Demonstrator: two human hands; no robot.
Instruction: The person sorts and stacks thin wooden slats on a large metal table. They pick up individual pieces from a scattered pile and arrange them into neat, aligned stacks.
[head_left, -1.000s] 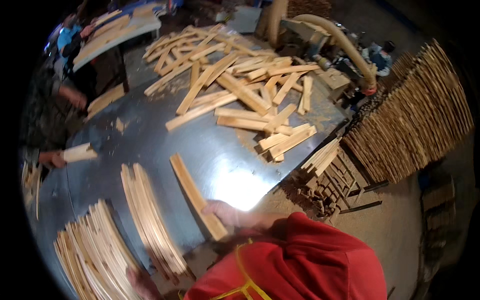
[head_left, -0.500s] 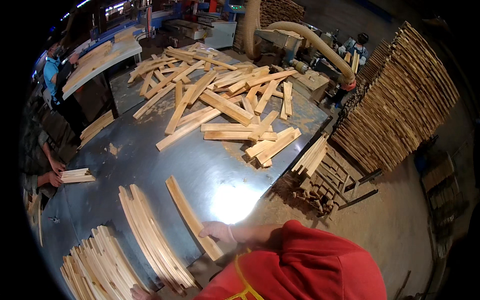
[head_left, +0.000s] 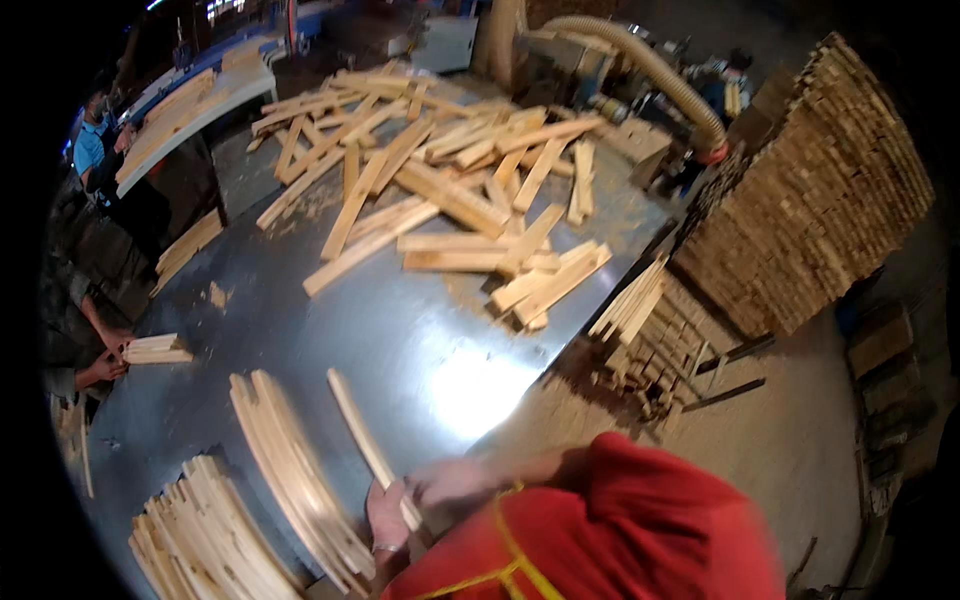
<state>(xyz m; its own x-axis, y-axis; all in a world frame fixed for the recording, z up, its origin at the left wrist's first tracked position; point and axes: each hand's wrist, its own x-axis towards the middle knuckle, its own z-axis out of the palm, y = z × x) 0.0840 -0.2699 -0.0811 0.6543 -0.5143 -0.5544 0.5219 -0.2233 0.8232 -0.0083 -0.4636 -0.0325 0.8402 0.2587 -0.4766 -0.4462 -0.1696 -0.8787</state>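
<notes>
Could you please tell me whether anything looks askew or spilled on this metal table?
The heap of wooden strips lies crisscrossed at all angles, unlike the aligned bundle near the left hand; a little pale debris is scattered on the tabletop.

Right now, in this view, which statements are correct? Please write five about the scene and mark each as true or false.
1. The left hand holds a slat near its lower end. True.
2. The right hand is on the far pile. False: the right hand is close to the left one, by the slat.
3. A bundle lies left of the slat. True.
4. The hose is blue. False: the hose is beige.
5. The pile lies on the table. True.
</notes>
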